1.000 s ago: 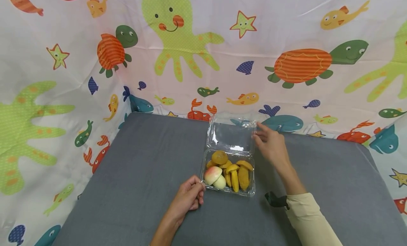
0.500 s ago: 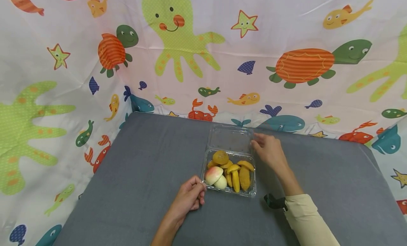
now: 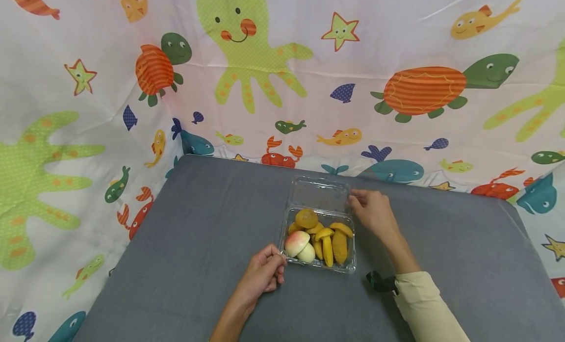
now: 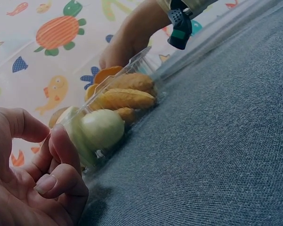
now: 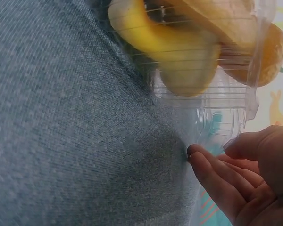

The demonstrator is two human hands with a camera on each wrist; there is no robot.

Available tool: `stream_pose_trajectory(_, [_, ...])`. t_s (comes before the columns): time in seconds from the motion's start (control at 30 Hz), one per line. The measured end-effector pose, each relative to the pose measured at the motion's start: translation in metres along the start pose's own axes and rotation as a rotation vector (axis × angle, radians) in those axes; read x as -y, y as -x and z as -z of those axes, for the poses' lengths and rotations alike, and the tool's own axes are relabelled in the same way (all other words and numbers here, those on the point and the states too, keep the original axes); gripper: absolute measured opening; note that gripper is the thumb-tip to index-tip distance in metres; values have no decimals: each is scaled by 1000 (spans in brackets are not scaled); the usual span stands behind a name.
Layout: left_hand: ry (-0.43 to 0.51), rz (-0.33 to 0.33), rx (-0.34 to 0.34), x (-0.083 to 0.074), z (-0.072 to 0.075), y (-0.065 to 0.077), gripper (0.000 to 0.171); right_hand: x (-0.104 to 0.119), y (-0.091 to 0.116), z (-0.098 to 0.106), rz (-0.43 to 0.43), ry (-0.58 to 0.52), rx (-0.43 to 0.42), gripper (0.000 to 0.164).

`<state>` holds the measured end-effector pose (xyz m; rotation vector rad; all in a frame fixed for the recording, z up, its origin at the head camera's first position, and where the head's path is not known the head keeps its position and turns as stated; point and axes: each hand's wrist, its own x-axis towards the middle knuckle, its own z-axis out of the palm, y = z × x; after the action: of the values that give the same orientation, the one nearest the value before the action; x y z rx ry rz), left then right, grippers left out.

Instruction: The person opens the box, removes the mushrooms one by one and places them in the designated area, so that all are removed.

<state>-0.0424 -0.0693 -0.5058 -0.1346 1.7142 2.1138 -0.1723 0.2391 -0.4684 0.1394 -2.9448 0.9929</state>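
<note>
A clear plastic clamshell container (image 3: pixel 348 269) stands on the grey cloth, its lid (image 3: pixel 320 192) folded back and lying away from the person. Several yellow-brown mushrooms (image 3: pixel 326 251) fill it, along with a pale mushroom with a pink-tinged cap (image 3: pixel 297 244) at the near left. My left hand (image 3: pixel 261 272) pinches the container's near left corner between thumb and index finger. At the lid's right edge, my right hand (image 3: pixel 374 212) holds the rim between thumb and fingers, as the right wrist view shows the thumb (image 5: pixel 240 146) against the clear plastic.
Grey cloth (image 3: pixel 198 224) covers the table around the container. A curtain printed with sea animals (image 3: pixel 282 62) hangs behind the table's far edge and along its left side. A dark wrist camera (image 3: pixel 380 282) is strapped on the right forearm.
My right hand has lowered the lid backward, from raised at an angle to lying nearly flat on the cloth. The left hand keeps its place at the container's corner.
</note>
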Motion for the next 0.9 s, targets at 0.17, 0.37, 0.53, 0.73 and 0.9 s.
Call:
stream_pose_trajectory(0.17, [-4,4,-1,0,0,0,9,-1,1,-1,-13,-3,-4,38])
stream_pose_trajectory(0.37, [-12,5,-6,-1,0,0,9,2,5,4,-30,-9,-39,39])
stream_pose_trajectory(0.53, [-8,1,-12,0,-1,1,10,11,10,15,-33,-34,-141,38])
stream_pose_trajectory(0.73, [-5,-3,-15,0,-1,2,12,27,17,30,19,-96,-226,37])
stream_pose_trajectory(0.9, [3,1,-7,0,-1,2,14,43,28,45,66,-120,-278,33])
